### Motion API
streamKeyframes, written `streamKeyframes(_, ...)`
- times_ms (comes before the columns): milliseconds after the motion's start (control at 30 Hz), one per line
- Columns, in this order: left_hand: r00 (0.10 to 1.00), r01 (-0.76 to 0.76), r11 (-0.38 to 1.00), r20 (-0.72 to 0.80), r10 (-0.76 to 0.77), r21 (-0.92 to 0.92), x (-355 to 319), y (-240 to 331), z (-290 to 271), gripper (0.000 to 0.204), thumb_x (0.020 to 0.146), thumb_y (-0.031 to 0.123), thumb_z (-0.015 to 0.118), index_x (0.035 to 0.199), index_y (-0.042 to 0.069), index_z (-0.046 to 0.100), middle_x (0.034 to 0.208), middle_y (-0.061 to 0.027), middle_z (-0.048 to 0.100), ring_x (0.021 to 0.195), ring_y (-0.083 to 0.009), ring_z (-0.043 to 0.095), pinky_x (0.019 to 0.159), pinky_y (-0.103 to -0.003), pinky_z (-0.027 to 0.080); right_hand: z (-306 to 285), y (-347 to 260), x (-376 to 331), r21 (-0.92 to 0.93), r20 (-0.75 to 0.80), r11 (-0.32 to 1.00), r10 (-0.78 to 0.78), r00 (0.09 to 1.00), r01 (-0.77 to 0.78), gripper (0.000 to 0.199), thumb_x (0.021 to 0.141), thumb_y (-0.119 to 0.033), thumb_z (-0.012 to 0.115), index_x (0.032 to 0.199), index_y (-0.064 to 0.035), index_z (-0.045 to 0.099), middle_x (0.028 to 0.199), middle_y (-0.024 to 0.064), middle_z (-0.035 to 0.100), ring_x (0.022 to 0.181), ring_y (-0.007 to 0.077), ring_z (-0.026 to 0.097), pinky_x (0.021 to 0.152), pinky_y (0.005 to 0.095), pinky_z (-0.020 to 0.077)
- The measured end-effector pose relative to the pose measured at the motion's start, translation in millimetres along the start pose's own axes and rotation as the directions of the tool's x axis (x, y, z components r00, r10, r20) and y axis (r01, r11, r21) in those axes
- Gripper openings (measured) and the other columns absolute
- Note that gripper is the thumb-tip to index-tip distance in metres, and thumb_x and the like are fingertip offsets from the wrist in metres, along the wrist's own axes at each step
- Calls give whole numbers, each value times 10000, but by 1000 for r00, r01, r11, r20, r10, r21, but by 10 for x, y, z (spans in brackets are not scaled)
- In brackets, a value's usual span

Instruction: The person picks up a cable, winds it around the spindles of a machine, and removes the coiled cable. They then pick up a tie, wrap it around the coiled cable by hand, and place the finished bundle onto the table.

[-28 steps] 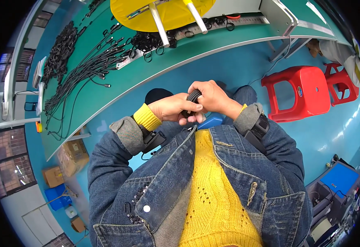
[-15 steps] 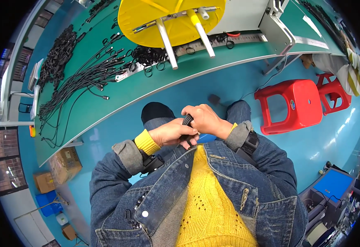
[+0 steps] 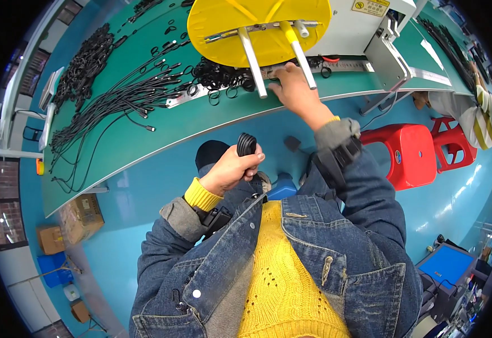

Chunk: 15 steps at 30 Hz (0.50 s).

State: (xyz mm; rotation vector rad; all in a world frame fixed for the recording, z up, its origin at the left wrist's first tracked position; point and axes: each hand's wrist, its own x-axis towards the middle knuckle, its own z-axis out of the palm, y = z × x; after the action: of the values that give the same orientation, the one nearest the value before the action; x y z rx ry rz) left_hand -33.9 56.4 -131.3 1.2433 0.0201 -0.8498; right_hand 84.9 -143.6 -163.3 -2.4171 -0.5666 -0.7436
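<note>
Black cable bundle [image 3: 246, 144] juts above left fingers [image 3: 253, 161].

Silver rods [image 3: 252, 63] flanking the right hand [image 3: 298, 94], yellow disc [image 3: 269, 47] just beyond, open gap toward the left hand [image 3: 232, 169]

Blue denim jacket [image 3: 364, 225] was worn open; its turned-back cuffs [image 3: 179, 221] showed grey. Yellow sweater [image 3: 291, 276] beneath had a patterned knit. Black devices [image 3: 217, 219] sat at both wrists. Jacket front carried a round white button [image 3: 196, 293].
</note>
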Motion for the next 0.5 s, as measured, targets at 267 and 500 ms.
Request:
streamKeyframes(267,919,-315,948,-231,318,53,7,184,19,104,846,143,563,819,56,513,597,18,448,484,-63,411,420,-216,349,-432,-777,-295,647,575,416,285,767,-639,203,847,-206,588,801,-11,559,684,-28,474,597,78,445,515,238,378)
streamKeyframes(500,912,-293,937,-239,334,191,91,111,-184,105,840,142,563,846,54,506,629,14,445,504,-67,412,427,-214,336,-601,-1000,-694,745,656,39,138,742,-666,195,882,-211,552,810,-31,564,710,-32,498,598,40,436,501,185,363)
